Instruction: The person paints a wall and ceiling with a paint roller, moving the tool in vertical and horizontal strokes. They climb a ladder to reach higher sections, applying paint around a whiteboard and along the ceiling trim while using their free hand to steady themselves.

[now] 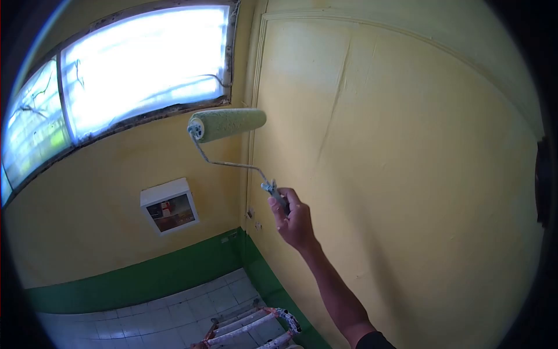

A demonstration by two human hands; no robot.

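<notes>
My right hand (296,221) is raised in front of the yellow wall, its fingers wrapped round the dark, paint-spattered handle of a paint roller (229,125). The roller's fuzzy sleeve looks pale yellow-green and lies nearly level, just below the window's right corner. A bent wire frame (232,164) joins it to the handle. In this view the sleeve overlaps the corner where the two yellow walls (407,139) meet. My left hand is not in view.
A bright window (145,64) with a worn frame fills the upper left. Below it a white box (170,206) with a dark glossy front is fixed to the wall. A green band (139,285) runs above white tiles (168,317). A paint-splashed ladder (250,326) stands at the bottom.
</notes>
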